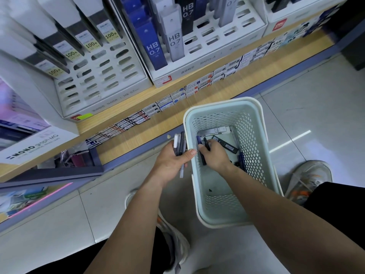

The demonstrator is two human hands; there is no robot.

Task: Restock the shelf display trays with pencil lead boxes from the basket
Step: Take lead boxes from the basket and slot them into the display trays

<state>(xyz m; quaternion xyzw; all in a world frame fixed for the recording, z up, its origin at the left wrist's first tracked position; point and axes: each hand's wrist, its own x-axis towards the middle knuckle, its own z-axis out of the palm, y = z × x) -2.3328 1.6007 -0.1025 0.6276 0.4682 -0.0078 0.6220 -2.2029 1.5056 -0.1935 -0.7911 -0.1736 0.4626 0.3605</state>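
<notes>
Head view: the fingers (202,148) of the right hand (215,156), down inside the basket (263,135), are curled around a dark blue box (202,160) and, it seems, a black one beside it. The left hand (170,162), just outside the rim at nine o'clock, has fingers and thumb closed on a bundle of boxes (180,144). There are about four, fanned unevenly, with a grey one hanging lowest. Three more loose boxes (225,144) lie in the basket between twelve and two o'clock: one white, one black, one blue. On the shelf (164,123), from eleven to one o'clock, stand three slotted trays (209,62) with many slots empty. The left bundle looks loosely stacked, so adding another box may let the low grey one slip to the floor (316,107). The colours are also mixed, so a box could land in the wrong tray.
</notes>
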